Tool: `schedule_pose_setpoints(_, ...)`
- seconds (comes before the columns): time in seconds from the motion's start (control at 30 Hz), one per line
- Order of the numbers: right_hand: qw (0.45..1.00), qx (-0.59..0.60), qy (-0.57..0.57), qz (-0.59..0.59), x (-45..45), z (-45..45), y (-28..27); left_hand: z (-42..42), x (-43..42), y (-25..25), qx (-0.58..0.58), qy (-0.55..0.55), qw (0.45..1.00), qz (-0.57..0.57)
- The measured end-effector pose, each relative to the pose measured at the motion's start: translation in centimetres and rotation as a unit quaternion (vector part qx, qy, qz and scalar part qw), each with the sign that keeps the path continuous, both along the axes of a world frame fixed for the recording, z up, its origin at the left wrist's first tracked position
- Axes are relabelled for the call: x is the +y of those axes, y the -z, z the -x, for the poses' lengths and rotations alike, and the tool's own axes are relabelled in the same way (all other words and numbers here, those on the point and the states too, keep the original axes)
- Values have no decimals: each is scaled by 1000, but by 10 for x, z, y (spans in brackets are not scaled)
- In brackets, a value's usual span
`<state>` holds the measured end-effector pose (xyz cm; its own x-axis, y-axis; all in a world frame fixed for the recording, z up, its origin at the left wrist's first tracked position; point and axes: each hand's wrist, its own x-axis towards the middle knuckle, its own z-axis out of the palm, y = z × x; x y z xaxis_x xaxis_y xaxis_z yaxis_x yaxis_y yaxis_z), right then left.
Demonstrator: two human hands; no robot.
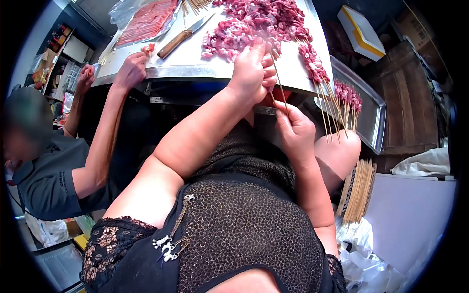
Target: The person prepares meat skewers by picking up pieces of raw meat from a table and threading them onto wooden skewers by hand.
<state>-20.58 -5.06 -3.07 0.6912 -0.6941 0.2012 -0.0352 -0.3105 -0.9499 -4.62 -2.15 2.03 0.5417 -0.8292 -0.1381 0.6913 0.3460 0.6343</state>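
My left hand (pixel 253 73) is closed at the table's front edge, its fingers curled round a meat skewer; a little pink meat shows below the fingers. Just lower and to the right, my right hand (pixel 295 128) pinches the lower ends of thin wooden skewers (pixel 280 87) between thumb and fingers. One stick runs up past the left hand's fingers, and another comes out beneath them. Beyond my left hand lies a heap of cut raw meat (pixel 229 39). Finished-looking meat skewers (pixel 312 61) rest at the table's right edge, with their bare sticks hanging over it.
A co-worker (pixel 53 161) sits at the left, a bit of meat in one hand. A knife (pixel 181 38) and bagged red meat (pixel 149 22) lie on the white table (pixel 195 68). Right of me are a metal tray (pixel 373 117) with more skewers and a box of bare sticks (pixel 359 190).
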Motion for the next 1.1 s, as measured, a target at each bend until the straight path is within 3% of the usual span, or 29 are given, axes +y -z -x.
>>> schedule_pose_setpoints(0.03, 1000, 8, 8, 0, 0, 1, -5, 1, -1, -2, 2, 1, 1000, 0)
schedule_pose_setpoints(0.1, 986, 4, 16, 169, -6, 5, -24, -1, -4, -4, -36, 37, 997, 60)
schedule_pose_setpoints(0.13, 973, -12, 36, 229, -16, 7, -32, -11, -8, 2, -68, 91, 983, 146)
schedule_pose_setpoints(0.17, 956, -27, 55, 288, -26, 10, -38, -12, -7, -11, -99, 48, 990, 94)
schedule_pose_setpoints(0.23, 959, -41, 130, 247, -40, 18, -57, -39, -1, -20, -168, 24, 980, 101)
schedule_pose_setpoints(0.3, 934, 66, 193, 294, -63, 27, -66, -59, 10, -29, -306, -84, 948, 14)
schedule_pose_setpoints(0.33, 901, 118, 190, 372, -81, 29, -58, -81, 10, -20, -332, -121, 935, 8)
schedule_pose_setpoints(0.37, 901, 117, 189, 372, -88, 29, -52, -90, 10, -12, -333, -122, 935, 8)
schedule_pose_setpoints(0.43, 815, 366, 156, 421, -96, 27, -46, -102, 11, 0, -471, -111, 866, -122)
schedule_pose_setpoints(0.5, 797, 323, 148, 488, -95, 28, -45, -103, 7, 12, -570, -100, 790, -201)
schedule_pose_setpoints(0.57, 816, 182, 213, 505, -77, 21, -60, -76, 11, -7, -666, -36, 679, -308)
schedule_pose_setpoints(0.6, 852, 146, 197, 462, -69, 17, -66, -77, 7, 3, -709, -26, 623, -330)
schedule_pose_setpoints(0.63, 853, 146, 198, 460, -61, 14, -65, -77, 6, 10, -782, -44, 535, -317)
schedule_pose_setpoints(0.67, 943, 92, 115, 300, -54, 10, -64, -78, 6, 17, -797, -56, 512, -314)
schedule_pose_setpoints(0.7, 991, 33, 27, 127, -50, 6, -63, -78, 9, 25, -812, -69, 489, -312)
schedule_pose_setpoints(0.77, 992, 33, 25, 115, -46, -3, -42, -67, 16, 15, -787, -86, 494, -360)
schedule_pose_setpoints(0.83, 999, 31, -11, -28, -37, -10, -30, -68, 19, 17, -736, -42, 526, -424)
schedule_pose_setpoints(0.9, 991, 29, -32, -128, -36, -16, -7, -72, 18, 20, -747, -51, 510, -424)
schedule_pose_setpoints(0.97, 988, -9, -42, -149, -36, -18, 16, -74, 18, 10, -705, -22, 569, -423)
schedule_pose_setpoints(1.1, 990, 12, -45, -137, -40, -12, 26, -96, 17, 23, -622, -101, 711, -311)
